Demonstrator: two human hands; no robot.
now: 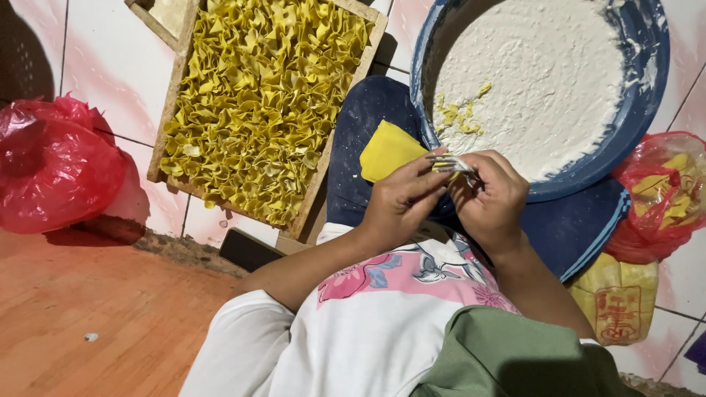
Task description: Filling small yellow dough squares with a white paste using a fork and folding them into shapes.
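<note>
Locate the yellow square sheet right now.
Head view, centre: the yellow sheet rests on the person's blue-clad knee, just beyond the left hand, between the wooden tray and blue basin.

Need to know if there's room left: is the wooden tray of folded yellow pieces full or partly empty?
Nearly full. The wooden tray is packed edge to edge with folded yellow pieces; its top end runs out of frame.

A shallow wooden tray (173,95) packed with folded yellow wrappers (265,95) lies on the white tiled floor (110,66). A crumpled red plastic bag (55,165) sits at the floor's left edge, another red bag (662,195) at its right, beside brown wooden boards (95,309).
</note>
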